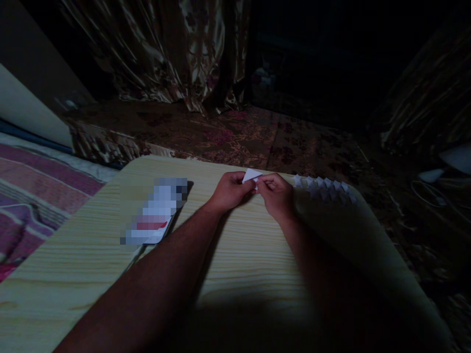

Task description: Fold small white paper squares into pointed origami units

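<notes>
Between both hands, near the far edge of the wooden table (243, 250), is a small piece of folded white paper (252, 174) with a pointed, triangular shape. My left hand (231, 191) grips it from the left, thumb pressed on its lower side. The fingertips of my right hand (275, 193) pinch its lower right part. My fingers hide some of the folds. Just to the right of my right hand, several small white folded paper stars (326, 186) lie grouped in rows on the table.
A phone (158, 208), its screen blurred out, lies left of my left forearm with a cable at its near end. Behind the table are a ledge with patterned cloth (221, 130) and a shiny curtain (198, 49). Striped bedding (29, 191) is at the left.
</notes>
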Motion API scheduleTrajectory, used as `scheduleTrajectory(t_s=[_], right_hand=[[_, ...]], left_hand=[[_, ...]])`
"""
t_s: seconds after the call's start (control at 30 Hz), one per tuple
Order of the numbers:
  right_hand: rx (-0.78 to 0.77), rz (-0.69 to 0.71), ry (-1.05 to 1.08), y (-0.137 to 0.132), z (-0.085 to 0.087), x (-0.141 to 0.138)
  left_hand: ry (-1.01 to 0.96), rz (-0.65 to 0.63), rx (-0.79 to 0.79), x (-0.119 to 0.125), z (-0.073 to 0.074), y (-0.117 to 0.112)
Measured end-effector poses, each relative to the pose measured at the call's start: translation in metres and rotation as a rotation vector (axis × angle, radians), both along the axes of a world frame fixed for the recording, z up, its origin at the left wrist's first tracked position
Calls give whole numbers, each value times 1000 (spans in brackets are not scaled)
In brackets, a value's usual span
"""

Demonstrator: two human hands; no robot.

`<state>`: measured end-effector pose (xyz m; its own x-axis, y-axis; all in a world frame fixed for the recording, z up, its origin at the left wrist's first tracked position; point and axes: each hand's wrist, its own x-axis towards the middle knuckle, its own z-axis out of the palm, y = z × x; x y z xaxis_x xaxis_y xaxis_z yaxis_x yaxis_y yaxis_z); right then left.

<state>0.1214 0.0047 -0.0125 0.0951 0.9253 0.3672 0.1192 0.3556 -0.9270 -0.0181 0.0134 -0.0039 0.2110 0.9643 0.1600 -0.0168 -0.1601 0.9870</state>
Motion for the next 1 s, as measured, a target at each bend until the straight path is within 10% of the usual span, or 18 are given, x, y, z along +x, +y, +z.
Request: scheduleTrajectory(t_s=[1.0], right_hand=[[-14,119,36,-1,1,0]], left_hand=[[-144,7,-67,-1,3,3]])
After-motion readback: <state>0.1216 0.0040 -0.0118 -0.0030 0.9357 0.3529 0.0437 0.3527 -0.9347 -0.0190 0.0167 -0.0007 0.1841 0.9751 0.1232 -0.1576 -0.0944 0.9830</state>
